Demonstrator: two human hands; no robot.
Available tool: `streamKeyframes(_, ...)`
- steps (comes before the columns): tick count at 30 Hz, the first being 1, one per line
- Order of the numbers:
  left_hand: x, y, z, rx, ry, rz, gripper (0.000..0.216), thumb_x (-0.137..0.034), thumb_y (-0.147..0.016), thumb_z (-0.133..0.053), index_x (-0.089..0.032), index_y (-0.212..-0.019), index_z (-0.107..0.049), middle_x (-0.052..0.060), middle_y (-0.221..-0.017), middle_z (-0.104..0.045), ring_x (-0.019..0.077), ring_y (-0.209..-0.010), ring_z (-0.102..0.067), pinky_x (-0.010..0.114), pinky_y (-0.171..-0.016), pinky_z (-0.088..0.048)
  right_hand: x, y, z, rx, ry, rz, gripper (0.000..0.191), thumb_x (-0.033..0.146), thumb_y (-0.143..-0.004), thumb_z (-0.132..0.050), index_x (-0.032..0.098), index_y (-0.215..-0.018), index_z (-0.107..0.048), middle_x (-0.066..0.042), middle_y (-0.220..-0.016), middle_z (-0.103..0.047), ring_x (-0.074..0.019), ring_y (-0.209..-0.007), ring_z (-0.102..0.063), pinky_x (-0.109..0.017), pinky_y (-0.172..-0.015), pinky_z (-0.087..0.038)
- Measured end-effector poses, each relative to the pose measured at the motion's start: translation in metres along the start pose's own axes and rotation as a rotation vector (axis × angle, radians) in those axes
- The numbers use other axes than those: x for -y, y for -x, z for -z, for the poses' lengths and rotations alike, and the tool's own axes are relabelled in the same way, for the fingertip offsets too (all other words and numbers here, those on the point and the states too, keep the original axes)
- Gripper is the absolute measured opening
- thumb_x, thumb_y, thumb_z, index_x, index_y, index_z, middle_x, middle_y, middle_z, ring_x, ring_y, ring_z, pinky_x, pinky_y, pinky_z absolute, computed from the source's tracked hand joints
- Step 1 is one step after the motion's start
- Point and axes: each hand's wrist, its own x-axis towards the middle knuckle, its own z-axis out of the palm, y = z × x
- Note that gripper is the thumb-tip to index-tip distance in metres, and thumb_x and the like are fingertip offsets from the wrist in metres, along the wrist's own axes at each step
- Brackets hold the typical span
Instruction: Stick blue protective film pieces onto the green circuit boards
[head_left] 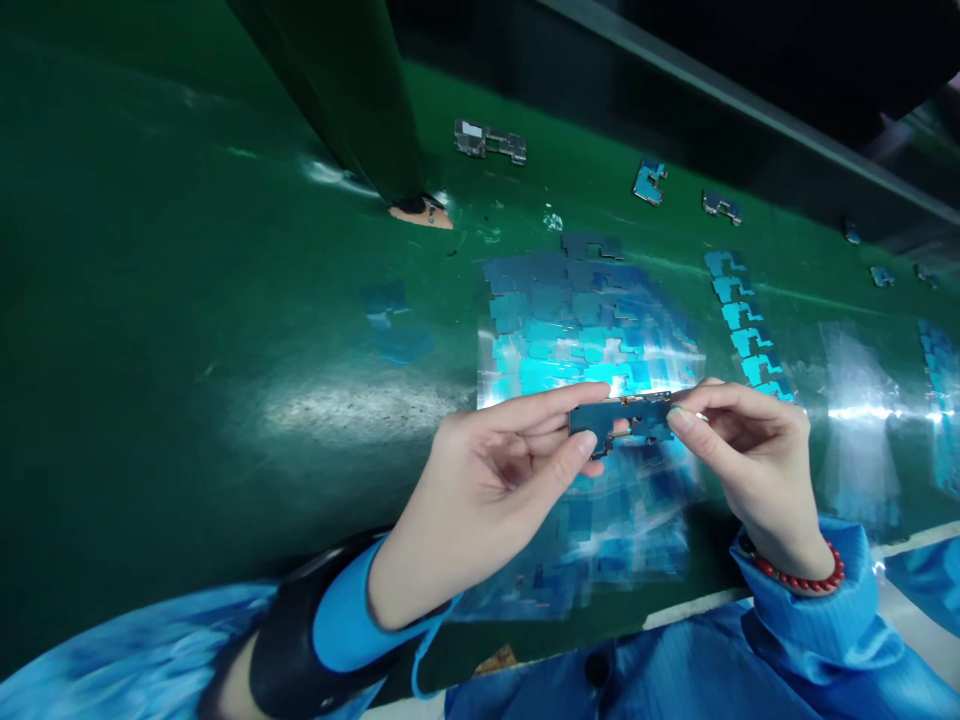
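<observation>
Hands partly curled, pinching one notched board, opposite ends

Shiny blue jacket, 1 dark button, blue wristband, thin blue cord, red beaded bracelet

Circuit board: ends partly hidden by left hand and right hand; finer details too small to resolve. Left sleeve and rightmost blue pieces cropped at frame edges.
</observation>
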Motion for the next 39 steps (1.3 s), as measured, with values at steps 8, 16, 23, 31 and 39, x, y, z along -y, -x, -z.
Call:
streamKeyframes(8, 0.002, 0.001, 0.000, -0.024, -0.062, -0.020, 0.029, -0.019, -0.077, -0.067, -0.024, -0.106, -0.071, -0.001, -0.079, -0.075, 0.0176, -0.068, -0.072, 0.024, -0.067, -0.062, 0.000, -0.002, -0.004, -0.011, 0.003, -0.015, 0.019, 0.002, -0.072, -0.068, 0.021, -0.074, -0.072, 0.003, -0.070, -0.069, -0.0079, -0.064, -0.063, -0.015, -0.058, -0.053)
streamKeyframes(16, 0.001, 0.000, 0.000, -0.029, -0.088, 0.021, 0.027, -0.023, -0.077, -0.069, -0.023, -0.104, -0.071, -0.001, -0.077, -0.076, 0.0158, -0.064, -0.072, 0.020, -0.064, -0.060, 0.000, -0.002, -0.006, -0.043, 0.018, -0.003, 0.014, 0.006, -0.070, -0.070, 0.020, -0.073, -0.071, 0.001, -0.069, -0.069, -0.0102, -0.063, -0.063, -0.020, -0.057, -0.055)
streamKeyframes(23, -0.002, 0.001, 0.000, -0.036, -0.103, 0.026, 0.026, -0.022, -0.077, -0.069, -0.023, -0.103, -0.071, -0.001, -0.075, -0.075, 0.0166, -0.064, -0.072, 0.020, -0.064, -0.059, -0.002, -0.001, -0.005, -0.041, 0.041, 0.005, 0.010, 0.010, -0.073, -0.071, 0.020, -0.074, -0.069, 0.002, -0.069, -0.067, -0.0104, -0.066, -0.063, -0.021, -0.062, -0.054)
streamKeyframes(31, 0.000, -0.001, 0.003, -0.042, -0.127, 0.019, 0.028, -0.024, -0.074, -0.071, -0.024, -0.102, -0.073, 0.000, -0.072, -0.075, 0.0176, -0.060, -0.071, 0.023, -0.061, -0.059, 0.000, -0.002, -0.007, -0.068, 0.067, -0.021, 0.007, 0.014, -0.072, -0.071, 0.020, -0.072, -0.068, 0.001, -0.068, -0.066, -0.0121, -0.065, -0.063, -0.024, -0.062, -0.056)
streamKeyframes(39, 0.003, -0.005, 0.001, -0.053, -0.094, 0.004, 0.029, -0.028, -0.074, -0.072, -0.023, -0.103, -0.073, -0.002, -0.062, -0.069, 0.0143, -0.056, -0.068, 0.023, -0.065, -0.060, -0.014, -0.007, 0.010, -0.169, 0.059, -0.037, 0.005, 0.021, -0.076, -0.071, 0.019, -0.073, -0.068, 0.001, -0.069, -0.068, -0.0115, -0.066, -0.065, -0.024, -0.064, -0.054)
